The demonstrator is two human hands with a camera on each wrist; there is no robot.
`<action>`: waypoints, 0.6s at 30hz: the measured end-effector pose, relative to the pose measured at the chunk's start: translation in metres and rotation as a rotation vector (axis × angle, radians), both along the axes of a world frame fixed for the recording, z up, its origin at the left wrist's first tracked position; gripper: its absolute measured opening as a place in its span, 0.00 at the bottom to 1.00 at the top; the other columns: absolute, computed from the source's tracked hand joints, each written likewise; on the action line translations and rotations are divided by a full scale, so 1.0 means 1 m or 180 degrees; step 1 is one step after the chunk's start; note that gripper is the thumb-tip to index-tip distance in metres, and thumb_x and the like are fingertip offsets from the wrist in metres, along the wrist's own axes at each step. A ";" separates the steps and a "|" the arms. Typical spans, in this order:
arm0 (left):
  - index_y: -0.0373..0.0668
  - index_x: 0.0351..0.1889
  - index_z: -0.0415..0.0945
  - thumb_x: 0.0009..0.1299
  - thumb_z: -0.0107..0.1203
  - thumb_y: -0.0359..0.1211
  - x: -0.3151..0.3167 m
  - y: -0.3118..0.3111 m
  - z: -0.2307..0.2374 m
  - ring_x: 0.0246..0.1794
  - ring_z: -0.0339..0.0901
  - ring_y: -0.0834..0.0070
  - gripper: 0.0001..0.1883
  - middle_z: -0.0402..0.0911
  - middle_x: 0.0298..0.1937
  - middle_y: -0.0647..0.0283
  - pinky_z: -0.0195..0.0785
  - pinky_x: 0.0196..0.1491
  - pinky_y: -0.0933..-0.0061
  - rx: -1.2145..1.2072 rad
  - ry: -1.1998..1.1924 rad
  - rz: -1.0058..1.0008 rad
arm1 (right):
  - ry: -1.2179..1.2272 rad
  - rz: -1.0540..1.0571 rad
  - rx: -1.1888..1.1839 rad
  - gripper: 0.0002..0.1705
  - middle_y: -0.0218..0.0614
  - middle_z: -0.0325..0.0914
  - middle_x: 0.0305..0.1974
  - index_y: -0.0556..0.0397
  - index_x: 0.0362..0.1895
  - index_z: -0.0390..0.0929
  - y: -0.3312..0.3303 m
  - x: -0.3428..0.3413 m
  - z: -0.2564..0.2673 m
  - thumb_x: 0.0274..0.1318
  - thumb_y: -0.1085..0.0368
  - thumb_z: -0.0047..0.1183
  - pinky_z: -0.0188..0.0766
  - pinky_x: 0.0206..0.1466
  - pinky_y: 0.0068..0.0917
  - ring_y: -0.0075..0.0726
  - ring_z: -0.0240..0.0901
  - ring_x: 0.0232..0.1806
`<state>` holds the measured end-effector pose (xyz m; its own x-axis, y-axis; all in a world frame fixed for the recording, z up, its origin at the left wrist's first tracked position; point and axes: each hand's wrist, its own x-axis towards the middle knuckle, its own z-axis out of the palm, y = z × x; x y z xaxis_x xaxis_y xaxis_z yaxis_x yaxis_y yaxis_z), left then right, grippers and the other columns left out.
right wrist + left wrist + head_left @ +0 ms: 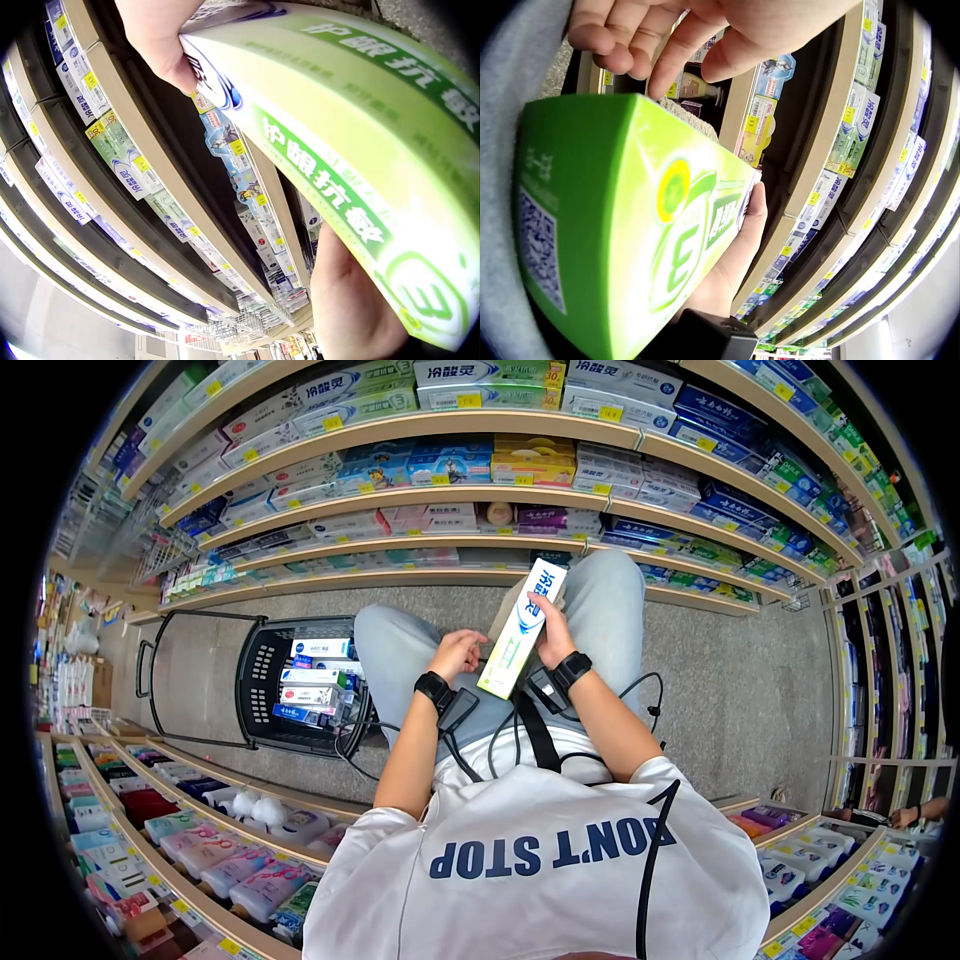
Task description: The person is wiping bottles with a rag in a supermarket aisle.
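Note:
A long white and green box (510, 650) stands slanted between the knees, gripped near its white upper end by the right hand (554, 632). The left hand (458, 654) is just left of the box, fingers loosely bent and holding nothing. In the left wrist view, the left hand (727, 34) hangs over the box (682, 217), while the right hand (731, 270) shows behind it. The right wrist view has the right hand (161, 45) at the white end of the box (300, 127), and the left hand (349, 300) below.
A dark basket (250, 685) holding several boxes is on the floor beside the left knee. Curved shelves (440, 500) of boxes stand ahead; a shelf of bottles and packs (215, 850) is at lower left. Cables hang from both wrists.

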<state>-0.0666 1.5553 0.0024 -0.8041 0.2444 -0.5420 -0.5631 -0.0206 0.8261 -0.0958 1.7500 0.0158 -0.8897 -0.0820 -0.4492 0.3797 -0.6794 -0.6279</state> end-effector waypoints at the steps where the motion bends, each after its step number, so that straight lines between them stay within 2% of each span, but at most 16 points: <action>1: 0.41 0.39 0.72 0.69 0.39 0.36 0.000 0.000 0.000 0.20 0.67 0.84 0.12 0.69 0.22 0.71 0.61 0.25 0.84 0.0005 -0.0002 0.0007 | 0.0003 0.0006 -0.0006 0.19 0.32 0.75 0.36 0.58 0.42 0.72 0.000 0.000 -0.001 0.48 0.61 0.57 0.68 0.43 0.27 0.29 0.72 0.38; 9: 0.42 0.38 0.72 0.69 0.41 0.38 0.000 0.000 -0.002 0.20 0.67 0.85 0.12 0.70 0.22 0.72 0.61 0.24 0.85 0.0029 0.0003 -0.0004 | 0.0038 0.0039 -0.0019 0.19 0.32 0.75 0.36 0.58 0.42 0.72 0.000 0.000 0.001 0.48 0.60 0.57 0.68 0.43 0.27 0.29 0.73 0.38; 12: 0.41 0.42 0.72 0.69 0.41 0.42 -0.004 0.001 0.001 0.27 0.72 0.81 0.15 0.76 0.30 0.67 0.65 0.32 0.82 -0.0170 -0.0089 -0.0517 | 0.0080 0.0022 -0.0007 0.19 0.32 0.75 0.36 0.58 0.42 0.72 -0.001 0.001 0.003 0.49 0.60 0.56 0.68 0.43 0.27 0.28 0.73 0.37; 15: 0.40 0.49 0.70 0.69 0.40 0.45 0.004 0.022 0.005 0.39 0.75 0.77 0.21 0.77 0.42 0.61 0.67 0.44 0.77 0.0492 -0.0318 -0.0469 | 0.0210 0.0142 -0.0275 0.19 0.31 0.75 0.34 0.56 0.43 0.71 -0.001 0.001 0.005 0.51 0.58 0.55 0.69 0.42 0.26 0.27 0.73 0.36; 16: 0.38 0.54 0.66 0.69 0.39 0.46 0.001 0.022 -0.005 0.48 0.73 0.73 0.24 0.74 0.50 0.60 0.63 0.53 0.72 0.0852 -0.0438 -0.0608 | 0.0245 0.0185 -0.0401 0.18 0.31 0.75 0.34 0.55 0.43 0.71 -0.001 -0.003 0.008 0.51 0.58 0.55 0.69 0.41 0.26 0.27 0.73 0.36; 18: 0.38 0.54 0.65 0.68 0.42 0.44 0.001 0.019 0.002 0.46 0.74 0.74 0.22 0.74 0.49 0.60 0.66 0.50 0.71 0.1302 -0.0439 -0.0738 | 0.0281 0.0259 -0.0654 0.18 0.30 0.75 0.34 0.54 0.43 0.71 0.001 -0.002 0.011 0.53 0.57 0.54 0.70 0.40 0.25 0.27 0.73 0.35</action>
<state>-0.0659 1.5743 0.0046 -0.6307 0.6236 -0.4619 -0.6949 -0.1889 0.6939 -0.0977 1.7513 0.0268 -0.9115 -0.2367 -0.3364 0.3881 -0.7659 -0.5127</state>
